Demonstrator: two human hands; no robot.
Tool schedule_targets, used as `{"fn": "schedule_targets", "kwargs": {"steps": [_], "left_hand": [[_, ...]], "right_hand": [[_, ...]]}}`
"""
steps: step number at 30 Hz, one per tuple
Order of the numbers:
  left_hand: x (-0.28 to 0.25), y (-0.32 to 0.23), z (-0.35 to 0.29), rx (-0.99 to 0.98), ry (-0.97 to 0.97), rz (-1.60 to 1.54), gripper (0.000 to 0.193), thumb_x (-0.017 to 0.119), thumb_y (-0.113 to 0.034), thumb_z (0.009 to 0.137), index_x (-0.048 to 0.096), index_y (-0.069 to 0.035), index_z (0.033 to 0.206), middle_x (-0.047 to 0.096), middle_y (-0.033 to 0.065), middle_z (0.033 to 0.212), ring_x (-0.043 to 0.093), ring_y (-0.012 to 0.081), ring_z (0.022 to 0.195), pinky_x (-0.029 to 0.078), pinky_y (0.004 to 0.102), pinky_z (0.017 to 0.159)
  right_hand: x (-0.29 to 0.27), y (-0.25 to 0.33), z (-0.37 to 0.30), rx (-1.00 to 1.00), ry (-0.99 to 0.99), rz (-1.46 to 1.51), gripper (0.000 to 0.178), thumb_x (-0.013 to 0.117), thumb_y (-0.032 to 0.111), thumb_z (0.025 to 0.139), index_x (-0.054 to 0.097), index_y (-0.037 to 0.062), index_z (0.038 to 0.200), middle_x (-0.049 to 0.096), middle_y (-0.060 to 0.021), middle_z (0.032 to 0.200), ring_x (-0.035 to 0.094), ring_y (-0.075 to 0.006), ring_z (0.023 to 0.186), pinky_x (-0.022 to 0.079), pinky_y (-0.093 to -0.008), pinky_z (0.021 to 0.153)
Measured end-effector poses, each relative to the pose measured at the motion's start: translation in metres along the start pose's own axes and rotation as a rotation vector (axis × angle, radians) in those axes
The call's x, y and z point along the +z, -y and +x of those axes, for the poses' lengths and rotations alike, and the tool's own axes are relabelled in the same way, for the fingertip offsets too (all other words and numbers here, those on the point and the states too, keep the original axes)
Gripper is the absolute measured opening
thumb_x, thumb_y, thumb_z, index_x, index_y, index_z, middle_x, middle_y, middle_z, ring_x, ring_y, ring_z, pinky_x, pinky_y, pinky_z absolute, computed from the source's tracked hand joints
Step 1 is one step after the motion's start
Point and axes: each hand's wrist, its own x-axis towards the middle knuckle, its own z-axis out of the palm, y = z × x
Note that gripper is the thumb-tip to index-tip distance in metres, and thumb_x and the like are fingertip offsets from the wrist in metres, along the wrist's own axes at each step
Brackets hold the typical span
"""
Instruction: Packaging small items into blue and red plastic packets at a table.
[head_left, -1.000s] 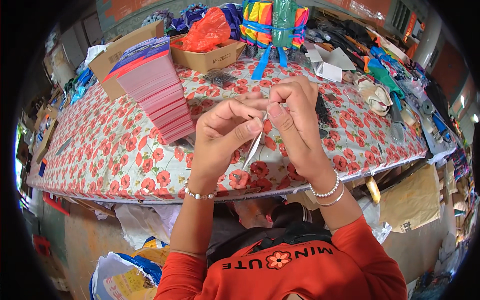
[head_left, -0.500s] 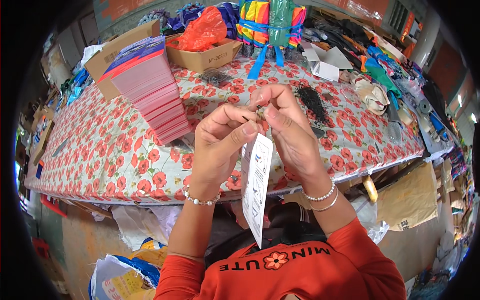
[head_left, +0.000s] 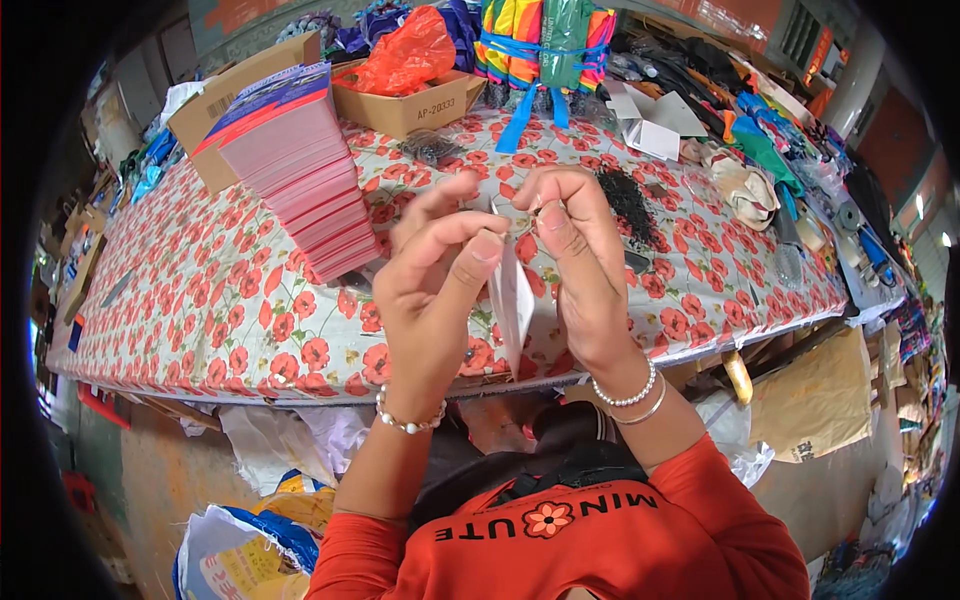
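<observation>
A white printed card (head_left: 511, 296) hangs between my hands, turned nearly edge-on and slightly blurred. My left hand (head_left: 435, 265) pinches the card near its top between thumb and index finger, its other fingers raised and spread. Close by on the right, the thumb and index finger of my right hand (head_left: 575, 260) are pressed together on a small dark, thin piece (head_left: 538, 211). Its exact kind is too small to tell. On the table beyond my left hand stands a tall stack of cards (head_left: 310, 195) with pink edges and a blue-and-red top.
The table has a red-flowered cloth (head_left: 220, 310). Toward the back are a cardboard box (head_left: 425, 112) holding a red plastic bag (head_left: 405, 55), and a rainbow-coloured bundle (head_left: 515, 45) tied with blue ribbon. Small black pieces (head_left: 625, 205) lie in a heap right of my hands.
The card has turned from showing its printed face to nearly edge-on and risen. My hands have moved slightly apart, and the left hand's rear fingers have lifted.
</observation>
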Motion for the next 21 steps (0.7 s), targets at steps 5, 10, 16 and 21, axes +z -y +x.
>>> {"fn": "schedule_targets", "kwargs": {"steps": [5,10,16,21], "left_hand": [[0.000,-0.023,-0.008,0.154,-0.009,0.188,0.017,0.061,0.004,0.080,0.067,0.000,0.095,0.062,0.0101,0.094,0.055,0.0138,0.076,0.043,0.0197,0.068],[-0.006,-0.030,-0.008,-0.031,0.141,0.053,0.017,0.055,0.006,0.082,0.064,0.003,0.097,0.060,0.0105,0.089,0.053,0.0125,0.070,0.043,0.0197,0.061],[-0.015,-0.042,0.001,-0.224,0.254,-0.057,0.026,0.059,0.008,0.078,0.062,0.001,0.103,0.059,0.0080,0.085,0.051,0.0112,0.070,0.042,0.0178,0.063],[-0.015,-0.051,-0.001,-0.366,0.141,-0.235,0.044,0.058,0.010,0.079,0.049,0.001,0.121,0.059,0.0072,0.082,0.051,0.0091,0.069,0.041,0.0166,0.062]], "right_hand": [[0.002,-0.005,-0.006,0.023,0.025,0.040,0.022,0.041,0.023,0.095,0.044,0.0026,0.103,0.047,-0.0083,0.098,0.042,-0.0167,0.093,0.033,-0.0278,0.086],[0.006,0.001,-0.009,0.059,0.061,0.144,0.021,0.042,0.022,0.094,0.044,0.0028,0.102,0.047,-0.0088,0.099,0.042,-0.0174,0.094,0.033,-0.0290,0.087],[0.006,-0.002,-0.014,-0.021,0.050,0.103,0.018,0.042,0.021,0.094,0.044,0.0035,0.100,0.047,-0.0099,0.101,0.042,-0.0185,0.093,0.033,-0.0305,0.087],[0.007,-0.003,-0.015,-0.105,0.137,-0.064,0.016,0.043,0.019,0.092,0.044,0.0036,0.098,0.046,-0.0106,0.102,0.042,-0.0197,0.093,0.033,-0.0315,0.087]]}}
